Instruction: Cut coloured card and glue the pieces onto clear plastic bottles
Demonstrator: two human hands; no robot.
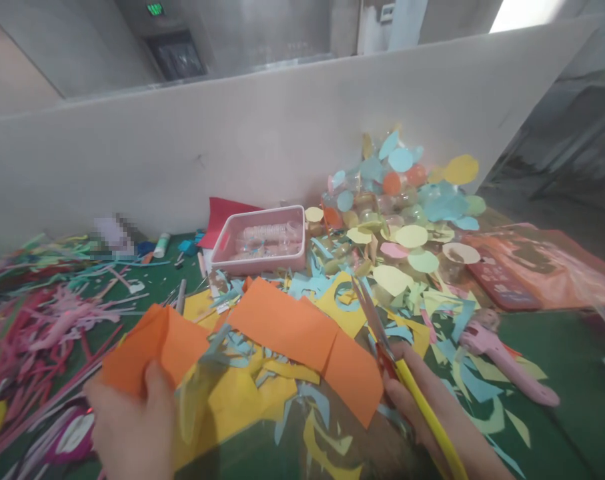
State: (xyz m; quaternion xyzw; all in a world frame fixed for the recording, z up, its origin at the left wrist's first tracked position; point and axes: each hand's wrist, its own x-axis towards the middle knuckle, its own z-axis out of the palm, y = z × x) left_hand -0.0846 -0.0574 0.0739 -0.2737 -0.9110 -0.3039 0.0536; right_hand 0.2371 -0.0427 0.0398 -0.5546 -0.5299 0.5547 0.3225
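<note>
My left hand [137, 420] is closed on a folded sheet of orange paper [155, 340], thumb on top. In my right hand [422, 393] is a pair of scissors [405, 380] with yellow and red handles, its blades pointing up and away from me. Between the hands lie more orange paper pieces [287, 323], one reaching to the fingers of my right hand; whether they touch it I cannot tell. Beneath them are yellow paper [242, 400] and many blue and yellow scraps. A yellow sheet with a round hole [332, 313] lies just beyond the scissors' tips.
A pink bin [259, 267] holding clear plastic items stands behind the paper. Paper discs and clear plastic pieces are heaped at back right [397, 200]. Pipe cleaners [57, 320] cover the left side. A pink-handled tool [512, 367] lies at right. A white partition [157, 153] rises behind.
</note>
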